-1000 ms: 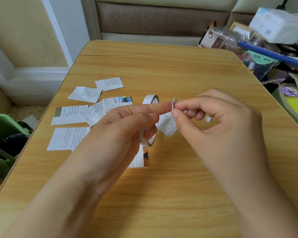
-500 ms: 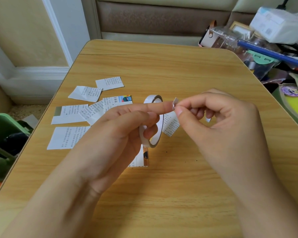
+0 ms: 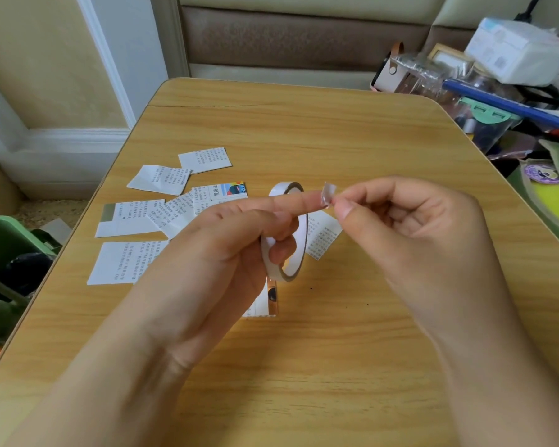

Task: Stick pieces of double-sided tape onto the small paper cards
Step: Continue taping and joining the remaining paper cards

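Note:
My left hand point(image 3: 226, 240) grips a white roll of double-sided tape point(image 3: 292, 256) upright above the wooden table point(image 3: 304, 130), with one finger through its hole and the forefinger stretched out. My right hand point(image 3: 410, 230) pinches a small piece of tape point(image 3: 329, 194) that rests against the left forefinger's tip. Several small printed paper cards point(image 3: 162, 179) lie on the left half of the table. One card point(image 3: 323, 238) lies under the roll, and another point(image 3: 262, 304) is partly hidden beneath my left hand.
A green bin point(image 3: 4, 246) stands on the floor past the table's left edge. A cluttered pile of boxes, bags and a blue bar point(image 3: 504, 101) crowds the right rear corner. A sofa back point(image 3: 304, 37) runs behind the table.
The roll has tilted so more of its ring shows. My right hand has pulled the small tape piece a little to the right, off the left fingertip.

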The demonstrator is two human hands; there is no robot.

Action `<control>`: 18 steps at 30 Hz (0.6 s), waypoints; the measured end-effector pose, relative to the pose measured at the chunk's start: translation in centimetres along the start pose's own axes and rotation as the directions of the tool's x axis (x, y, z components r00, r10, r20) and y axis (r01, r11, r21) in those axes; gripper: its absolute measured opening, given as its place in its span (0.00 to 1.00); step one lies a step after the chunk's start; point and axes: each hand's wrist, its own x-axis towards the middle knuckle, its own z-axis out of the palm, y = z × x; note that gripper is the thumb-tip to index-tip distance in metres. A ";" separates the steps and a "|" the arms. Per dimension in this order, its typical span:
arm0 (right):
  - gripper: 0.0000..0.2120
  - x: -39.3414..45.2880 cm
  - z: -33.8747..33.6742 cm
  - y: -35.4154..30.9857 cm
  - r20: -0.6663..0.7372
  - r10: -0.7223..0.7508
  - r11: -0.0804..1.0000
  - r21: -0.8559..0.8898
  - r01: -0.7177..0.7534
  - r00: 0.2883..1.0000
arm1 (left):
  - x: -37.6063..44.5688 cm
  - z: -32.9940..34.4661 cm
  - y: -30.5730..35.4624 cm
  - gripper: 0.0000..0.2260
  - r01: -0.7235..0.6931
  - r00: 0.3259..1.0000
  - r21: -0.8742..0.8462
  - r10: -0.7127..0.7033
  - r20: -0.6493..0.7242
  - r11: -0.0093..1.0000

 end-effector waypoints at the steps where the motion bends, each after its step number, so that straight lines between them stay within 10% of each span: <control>1: 0.00 0.0 0.1 -0.1 -0.005 -0.022 0.999 -0.026 0.022 1.000 | -0.1 0.2 0.1 0.14 -0.003 1.000 0.023 0.004 -0.021 1.000; 8: 0.03 -0.1 0.8 0.1 -0.060 -0.155 0.964 -0.229 0.137 0.986 | -0.5 0.8 0.5 0.14 -0.037 0.994 0.204 0.057 -0.092 0.978; 18: 0.07 0.5 0.7 0.6 -0.049 0.183 0.950 0.265 -0.164 0.982 | -0.2 0.9 0.2 0.15 -0.050 0.996 0.063 0.054 -0.070 0.997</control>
